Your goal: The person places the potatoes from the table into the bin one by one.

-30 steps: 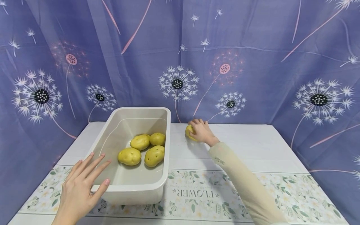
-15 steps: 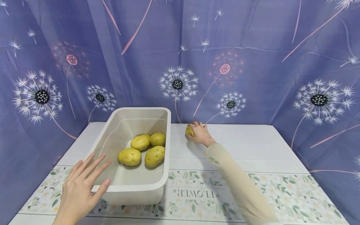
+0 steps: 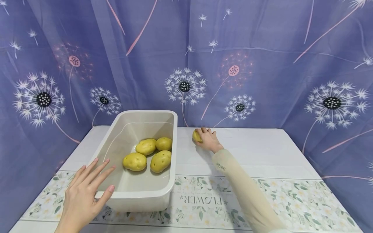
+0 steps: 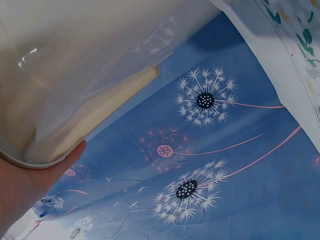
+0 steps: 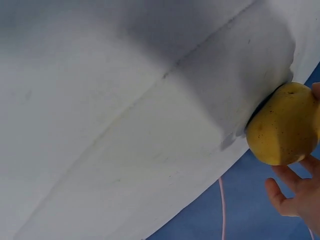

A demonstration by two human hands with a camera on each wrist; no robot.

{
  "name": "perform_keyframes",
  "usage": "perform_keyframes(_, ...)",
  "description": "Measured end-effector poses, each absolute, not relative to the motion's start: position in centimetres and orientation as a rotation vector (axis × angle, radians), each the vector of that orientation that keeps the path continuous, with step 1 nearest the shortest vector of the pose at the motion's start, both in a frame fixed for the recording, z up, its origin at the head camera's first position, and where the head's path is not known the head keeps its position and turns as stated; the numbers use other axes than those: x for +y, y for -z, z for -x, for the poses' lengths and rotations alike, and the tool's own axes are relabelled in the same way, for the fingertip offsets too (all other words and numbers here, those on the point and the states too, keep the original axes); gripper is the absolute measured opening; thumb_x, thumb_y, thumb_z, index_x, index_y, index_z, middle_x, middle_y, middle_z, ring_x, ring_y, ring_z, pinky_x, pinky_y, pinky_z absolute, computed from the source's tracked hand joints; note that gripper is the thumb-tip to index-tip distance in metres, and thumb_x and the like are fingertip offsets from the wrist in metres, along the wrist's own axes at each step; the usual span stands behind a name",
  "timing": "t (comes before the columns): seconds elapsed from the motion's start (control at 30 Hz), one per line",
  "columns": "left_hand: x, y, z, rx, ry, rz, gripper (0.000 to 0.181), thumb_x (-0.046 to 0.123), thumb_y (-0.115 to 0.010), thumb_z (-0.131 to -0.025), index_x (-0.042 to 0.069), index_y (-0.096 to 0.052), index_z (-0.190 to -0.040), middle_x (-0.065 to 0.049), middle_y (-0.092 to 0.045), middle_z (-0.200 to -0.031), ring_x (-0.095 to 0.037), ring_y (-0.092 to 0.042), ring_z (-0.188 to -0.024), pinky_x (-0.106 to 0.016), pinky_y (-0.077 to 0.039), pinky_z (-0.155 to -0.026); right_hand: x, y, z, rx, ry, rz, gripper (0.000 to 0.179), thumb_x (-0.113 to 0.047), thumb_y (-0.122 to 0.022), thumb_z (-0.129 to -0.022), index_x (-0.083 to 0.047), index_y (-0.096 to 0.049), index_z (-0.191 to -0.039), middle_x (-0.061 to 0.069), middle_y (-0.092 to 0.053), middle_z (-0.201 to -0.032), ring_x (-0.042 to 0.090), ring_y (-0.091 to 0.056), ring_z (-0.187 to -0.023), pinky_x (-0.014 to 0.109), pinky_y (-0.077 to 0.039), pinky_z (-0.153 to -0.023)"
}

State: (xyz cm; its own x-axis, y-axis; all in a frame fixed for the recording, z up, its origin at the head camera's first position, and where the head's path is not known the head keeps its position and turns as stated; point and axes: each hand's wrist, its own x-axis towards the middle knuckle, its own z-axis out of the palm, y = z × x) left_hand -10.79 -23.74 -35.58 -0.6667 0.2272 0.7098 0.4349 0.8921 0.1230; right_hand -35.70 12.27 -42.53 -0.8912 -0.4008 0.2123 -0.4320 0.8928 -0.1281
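Note:
At the back of the table, right of the tub, my right hand point(image 3: 208, 139) holds a yellow potato point(image 3: 197, 136). In the right wrist view that potato point(image 5: 282, 126) sits by the white tabletop, with fingers against its far side. My left hand point(image 3: 84, 195) rests with spread fingers over the near left rim of a whitish plastic tub point(image 3: 137, 194). Inside the tub lie several more yellow potatoes, one of them a front-left potato point(image 3: 135, 161). The left wrist view shows part of the left hand point(image 4: 35, 192) at the tub's rim.
A white table point(image 3: 256, 149) carries a floral cloth strip point(image 3: 201, 210) along its front. Behind and at both sides hangs a purple-blue curtain point(image 3: 262, 38) with dandelion prints, close to the table's back edge.
My right hand has shifted slightly around the potato, and the forearm has swung a little to the left. The left hand and the potatoes in the tub stay put.

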Motion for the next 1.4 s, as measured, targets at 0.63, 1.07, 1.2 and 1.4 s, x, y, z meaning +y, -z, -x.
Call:
perform_keyframes(0.63, -23.64, 35.56, 10.81, -2.308, 0.369, 0.472, 0.04, 0.04, -0.054, -0.082, 0.015, -0.062, -0.113, -0.006, -0.055, -0.127, -0.014, -0.032, -0.133, -0.032, -0.014, -0.114, 12.26, 42.67, 36.17, -2.885, -0.15, -0.675, 0.062, -0.03, -0.066, -0.076, -0.016, -0.039, -0.13, 0.018, -0.049, -0.112, 0.031, -0.05, -0.09, 0.046, -0.041, -0.076)
perform_keyframes(1.07, -23.71, 35.64, 10.82, -2.311, 0.367, 0.47, 0.041, 0.042, -0.052, -0.083, 0.015, -0.062, -0.113, -0.008, -0.056, -0.125, -0.013, -0.031, -0.133, -0.032, -0.015, -0.114, 12.35, 42.97, 36.21, -2.889, -0.146, -0.666, 0.061, -0.03, -0.066, -0.075, -0.017, -0.04, -0.129, 0.018, -0.049, -0.112, 0.031, -0.05, -0.09, 0.045, -0.041, -0.077)
perform_keyframes(1.2, -23.75, 35.66, 10.83, -2.311, 0.37, 0.47, 0.041, 0.042, -0.052, -0.083, 0.016, -0.062, -0.113, -0.008, -0.056, -0.125, -0.013, -0.031, -0.133, -0.032, -0.015, -0.114, 12.42, 42.98, 36.2, -2.886, -0.158, -0.675, 0.062, -0.028, -0.067, -0.073, -0.016, -0.041, -0.128, 0.018, -0.049, -0.112, 0.03, -0.05, -0.089, 0.044, -0.041, -0.076)
perform_keyframes(1.4, -23.71, 35.64, 10.83, -2.309, 0.372, 0.473, 0.041, 0.042, -0.052, -0.083, 0.015, -0.062, -0.113, -0.008, -0.056, -0.125, -0.013, -0.031, -0.133, -0.032, -0.015, -0.114, 12.5, 42.92, 36.18, -2.876, -0.175, -0.678, 0.062, -0.027, -0.068, -0.072, -0.016, -0.041, -0.127, 0.018, -0.049, -0.112, 0.031, -0.05, -0.09, 0.045, -0.041, -0.077)
